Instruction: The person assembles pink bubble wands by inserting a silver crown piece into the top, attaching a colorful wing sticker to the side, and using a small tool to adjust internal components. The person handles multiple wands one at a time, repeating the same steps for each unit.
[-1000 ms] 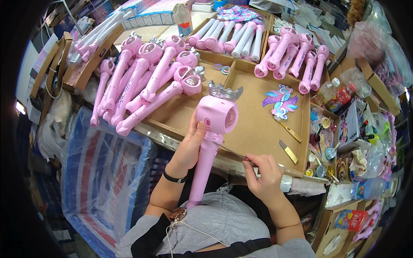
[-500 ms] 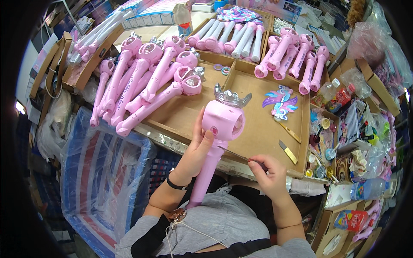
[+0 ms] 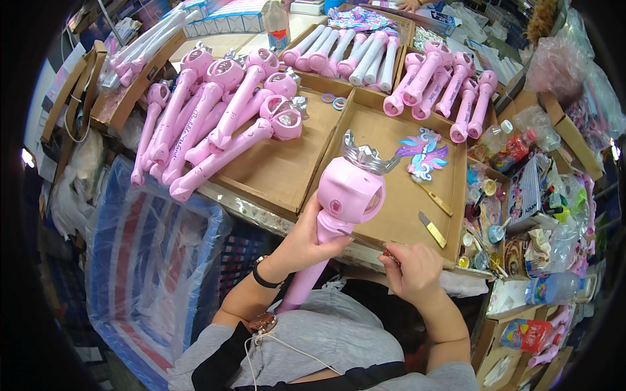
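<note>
A pink toy wand [image 3: 353, 193] with a round window in its head and a silver crown [image 3: 367, 154] stands tilted in front of me. My left hand [image 3: 312, 236] is wrapped round its neck, below the head, and its lower end rests against my shirt. Between the fingers of my right hand [image 3: 413, 268] is a thin tool [image 3: 365, 240] with a dark reddish handle, mostly covered by the fist. Its slim tip touches or nearly touches the wand's neck; I cannot tell which. Behind the wand lies a purple and blue wing-shaped piece [image 3: 423, 154] in a cardboard tray [image 3: 385, 124].
Several pink wands [image 3: 215, 107] are piled at the left, more [image 3: 450, 85] at the back right. A yellow-handled knife [image 3: 432, 229] and a yellow tool [image 3: 435, 198] lie in the tray. Paint pots [image 3: 467, 241] stand at right. Another person's hand [image 3: 411, 5] shows at the far edge.
The wand has turned and shifted slightly right and down, its crown leaning right. My left thumb now lies across the neck. My right hand has turned, its fingers curled tighter round the tool.
</note>
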Demonstrator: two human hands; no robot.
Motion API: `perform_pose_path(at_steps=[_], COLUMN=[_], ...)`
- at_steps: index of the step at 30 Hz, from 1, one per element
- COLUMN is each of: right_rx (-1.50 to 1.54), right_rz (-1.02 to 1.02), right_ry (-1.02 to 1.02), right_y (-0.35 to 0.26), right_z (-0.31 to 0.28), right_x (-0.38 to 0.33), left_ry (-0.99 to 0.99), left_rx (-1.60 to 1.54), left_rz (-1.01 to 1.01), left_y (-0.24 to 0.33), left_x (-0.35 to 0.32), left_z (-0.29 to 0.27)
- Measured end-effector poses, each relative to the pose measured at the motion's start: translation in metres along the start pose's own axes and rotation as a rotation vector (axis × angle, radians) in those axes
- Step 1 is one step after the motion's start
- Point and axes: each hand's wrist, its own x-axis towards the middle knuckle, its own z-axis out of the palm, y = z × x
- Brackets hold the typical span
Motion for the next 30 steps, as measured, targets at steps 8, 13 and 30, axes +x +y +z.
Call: perform_pose_path(at_steps=[8,13,30], right_rx=[0.074,0.708,0.033], right_rz=[-0.007,0.587,0.207], right_ry=[-0.192,-0.294,-0.383], right_y=[0.006,0.003,0.007], right_z=[-0.017,-0.013,-0.001], right_x=[0.007,0.001,-0.008], left_ry=[0.065,0.135,0.025], left_rx=[0.297,0.407,0.377], left_rz=[0.219,0.284,0.211], left_y=[0.012,0.013,0.005], left_x=[-0.001,-0.003,0.001], left_z=[0.014,0.018,0.012])
